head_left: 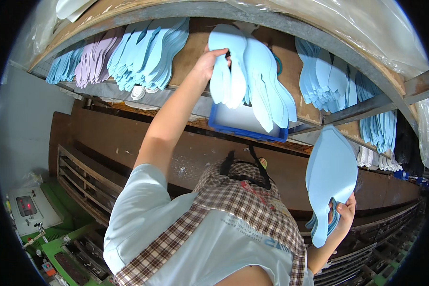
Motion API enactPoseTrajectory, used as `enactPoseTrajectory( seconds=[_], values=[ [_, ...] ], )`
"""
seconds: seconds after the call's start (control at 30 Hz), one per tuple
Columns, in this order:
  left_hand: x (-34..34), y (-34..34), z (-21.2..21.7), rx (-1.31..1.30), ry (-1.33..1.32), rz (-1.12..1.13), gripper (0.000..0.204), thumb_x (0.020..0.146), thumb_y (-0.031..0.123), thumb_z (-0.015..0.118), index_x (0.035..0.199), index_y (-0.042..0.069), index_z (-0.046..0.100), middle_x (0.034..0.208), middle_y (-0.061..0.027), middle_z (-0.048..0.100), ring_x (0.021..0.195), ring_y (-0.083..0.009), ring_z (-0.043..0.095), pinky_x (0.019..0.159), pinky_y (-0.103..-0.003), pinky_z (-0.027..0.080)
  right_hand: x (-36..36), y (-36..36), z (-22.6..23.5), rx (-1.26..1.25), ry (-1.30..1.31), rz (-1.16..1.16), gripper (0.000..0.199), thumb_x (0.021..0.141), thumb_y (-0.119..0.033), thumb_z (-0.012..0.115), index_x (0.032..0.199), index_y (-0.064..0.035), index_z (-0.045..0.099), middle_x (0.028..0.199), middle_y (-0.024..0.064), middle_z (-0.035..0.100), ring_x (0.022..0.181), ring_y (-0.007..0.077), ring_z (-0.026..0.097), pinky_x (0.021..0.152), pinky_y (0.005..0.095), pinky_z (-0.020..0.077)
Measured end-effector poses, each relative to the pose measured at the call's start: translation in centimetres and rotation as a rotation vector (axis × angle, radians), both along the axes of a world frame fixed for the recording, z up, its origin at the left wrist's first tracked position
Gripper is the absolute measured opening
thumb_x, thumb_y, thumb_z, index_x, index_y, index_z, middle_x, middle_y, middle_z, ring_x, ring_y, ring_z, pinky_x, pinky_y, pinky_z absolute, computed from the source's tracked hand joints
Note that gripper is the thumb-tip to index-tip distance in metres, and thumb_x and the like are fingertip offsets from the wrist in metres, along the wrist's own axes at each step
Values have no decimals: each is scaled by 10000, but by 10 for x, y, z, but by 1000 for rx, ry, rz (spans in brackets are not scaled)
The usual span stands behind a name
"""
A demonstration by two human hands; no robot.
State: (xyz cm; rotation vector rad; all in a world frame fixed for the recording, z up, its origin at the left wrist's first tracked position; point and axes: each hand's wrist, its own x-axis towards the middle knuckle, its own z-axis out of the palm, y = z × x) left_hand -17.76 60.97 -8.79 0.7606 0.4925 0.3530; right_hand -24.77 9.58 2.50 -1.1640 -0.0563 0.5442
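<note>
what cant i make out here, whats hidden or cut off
In the head view:
Left hand: some fingers, hidden by the blue pieces it holds.
Right hand: number of layers in its blue stack, hidden by overlap.
Teal curved thing: partly behind those blue pieces.
Green machine: cut off by picture's edge.

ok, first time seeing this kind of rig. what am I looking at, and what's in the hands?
No robot here: these are a person's bare hands, seen from the left of two fisheye cameras worn on the head, looking down. That wide lens bends straight edges.

The left hand grips a fanned stack of flat, pale blue curved pieces at the shelf. The right hand holds a pale blue, leaf-shaped bundle of thin sheets out to the side.

The brown wooden shelf also bears pale purple fanned pieces and more blue bundles. A blue-rimmed plastic tray shows below the left hand's stack.
</note>
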Motion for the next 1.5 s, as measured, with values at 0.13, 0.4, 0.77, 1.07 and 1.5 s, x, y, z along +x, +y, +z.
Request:
enactPoseTrajectory(
  seconds=[0.13,0.4,0.77,1.07,1.5],
  values=[
    [19,6,4,-43,-59,-137,248,800,27,609,1012,58,486,786,-113,572,575,-219,585,475,-322,530,7,23,2,-17,-2,61,429,682,-30,623,1073,93,496,786,189,602,549,189,597,322,204,439],
    [-39,53,16,1133,554,-144,464,763,135,679,1142,-34,471,978,-211,586,872,-266,595,767,-357,497,30,74,4,7,-37,151,449,674,-76,635,1077,72,506,696,215,586,361,160,491,316,193,382],
    [-130,-168,58,282,-729,-486,756,759,395,685,1322,38,330,1258,-171,449,1122,-318,485,933,-477,405,54,162,-23,272,-164,637,457,798,-117,616,1201,-9,432,816,173,602,470,165,562,414,242,460],
    [-175,-173,26,-118,-396,53,491,799,5,572,1255,27,391,1149,-76,512,1045,-173,511,866,-328,434,-3,220,-56,-433,-979,351,651,783,-90,670,1315,-13,304,1146,147,409,905,206,512,670,291,478],
    [-208,-165,14,-28,-342,259,521,771,10,623,1235,46,388,1081,-96,541,945,-198,552,742,-360,482,-33,242,-75,-434,-1022,339,650,714,-15,715,1285,10,408,1142,122,388,1037,224,492,813,318,495]
  ],
)
